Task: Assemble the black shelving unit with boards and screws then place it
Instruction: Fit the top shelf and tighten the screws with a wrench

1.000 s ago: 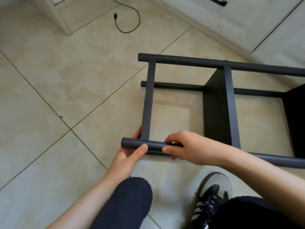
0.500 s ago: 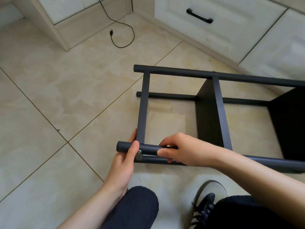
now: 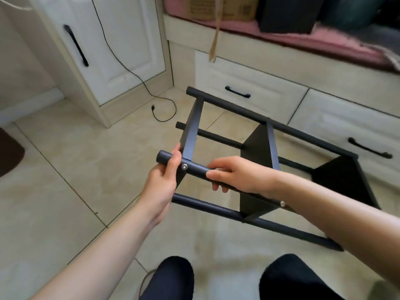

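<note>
The black shelving unit (image 3: 263, 146) hangs tilted above the tiled floor, its round posts running from centre to lower right and its black boards fixed between them. My left hand (image 3: 164, 178) grips the end of the near upper post (image 3: 194, 168), just left of a silver screw (image 3: 184, 167). My right hand (image 3: 236, 174) holds the same post a little further along, fingers curled under it. A second screw (image 3: 282, 203) shows beside my right forearm, which hides part of that post.
White cabinets with black handles (image 3: 237, 92) stand close behind the unit. A black cable (image 3: 161, 111) trails on the floor at the corner. A pink cushion (image 3: 303, 37) with boxes lies on the bench above. A dark mat (image 3: 8, 152) lies at the left. My knees are below.
The unit has come up off the floor and tilted, its near end raised. Both hands kept their hold on the near post. The view has risen, showing more cabinets.
</note>
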`<state>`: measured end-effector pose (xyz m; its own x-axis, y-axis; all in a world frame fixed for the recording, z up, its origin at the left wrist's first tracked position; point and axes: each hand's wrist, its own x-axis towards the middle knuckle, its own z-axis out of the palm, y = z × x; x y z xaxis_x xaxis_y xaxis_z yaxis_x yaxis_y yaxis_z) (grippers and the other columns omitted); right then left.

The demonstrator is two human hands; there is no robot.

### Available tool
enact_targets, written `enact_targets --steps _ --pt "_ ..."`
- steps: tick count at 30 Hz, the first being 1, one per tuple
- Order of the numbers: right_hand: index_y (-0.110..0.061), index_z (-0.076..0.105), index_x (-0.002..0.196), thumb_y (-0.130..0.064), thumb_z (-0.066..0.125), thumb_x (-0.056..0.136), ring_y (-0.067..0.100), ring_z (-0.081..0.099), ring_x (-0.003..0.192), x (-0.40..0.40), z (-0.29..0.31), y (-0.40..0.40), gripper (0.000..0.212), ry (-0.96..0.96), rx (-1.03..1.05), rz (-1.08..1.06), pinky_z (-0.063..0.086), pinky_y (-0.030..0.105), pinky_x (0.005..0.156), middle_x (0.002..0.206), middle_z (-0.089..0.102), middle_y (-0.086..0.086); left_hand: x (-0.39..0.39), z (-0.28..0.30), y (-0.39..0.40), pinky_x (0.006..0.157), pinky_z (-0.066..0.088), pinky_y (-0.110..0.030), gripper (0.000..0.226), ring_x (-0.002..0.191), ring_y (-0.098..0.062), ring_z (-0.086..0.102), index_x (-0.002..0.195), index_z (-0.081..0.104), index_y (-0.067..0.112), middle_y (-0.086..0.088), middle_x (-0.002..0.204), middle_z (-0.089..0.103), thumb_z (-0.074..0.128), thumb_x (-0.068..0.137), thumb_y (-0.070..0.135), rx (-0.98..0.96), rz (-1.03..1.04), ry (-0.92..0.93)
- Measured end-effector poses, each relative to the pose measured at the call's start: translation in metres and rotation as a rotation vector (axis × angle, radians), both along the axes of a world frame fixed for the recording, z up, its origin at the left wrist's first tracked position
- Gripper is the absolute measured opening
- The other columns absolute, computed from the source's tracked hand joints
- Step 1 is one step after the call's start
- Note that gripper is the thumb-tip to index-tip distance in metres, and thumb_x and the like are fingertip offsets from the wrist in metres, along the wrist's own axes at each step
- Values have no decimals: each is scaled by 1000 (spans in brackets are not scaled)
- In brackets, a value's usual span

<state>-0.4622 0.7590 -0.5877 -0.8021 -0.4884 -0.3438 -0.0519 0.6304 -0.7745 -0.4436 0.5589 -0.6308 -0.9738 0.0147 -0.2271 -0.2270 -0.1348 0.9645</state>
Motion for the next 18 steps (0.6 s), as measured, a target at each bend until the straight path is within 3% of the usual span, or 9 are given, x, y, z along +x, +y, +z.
enact_targets --steps 3,7,13,18 --pt "-35 62 98 -40 49 101 1 61 70 5 39 3 14 55 -75 -52 50 17 68 85 70 -8 -13 47 3 98 37 -20 42 103 19 59 123 64 45 37 105 67 61 86 65 -53 -7 89" --pt "-30 63 100 -38 49 102 5 63 72 17 87 8 17 115 -186 -119 52 22 74 85 71 -6 -20 110 12 104 37 -21 58 115 11 56 130 62 42 30 112 68 61 77 68 -117 -36 205" --pt "-28 63 101 -34 46 104 9 64 77 49 139 17 19 217 -361 -230 54 23 77 89 71 -4 -14 198 37 81 43 -3 42 99 16 62 130 64 34 30 103 69 60 94 54 -280 -85 414" --pt "-25 63 116 -35 48 102 8 70 89 83 161 28 22 140 -510 -350 54 19 74 96 75 -9 8 246 61 90 48 -19 42 102 3 62 130 64 32 27 105 66 64 92 49 -432 -144 514"
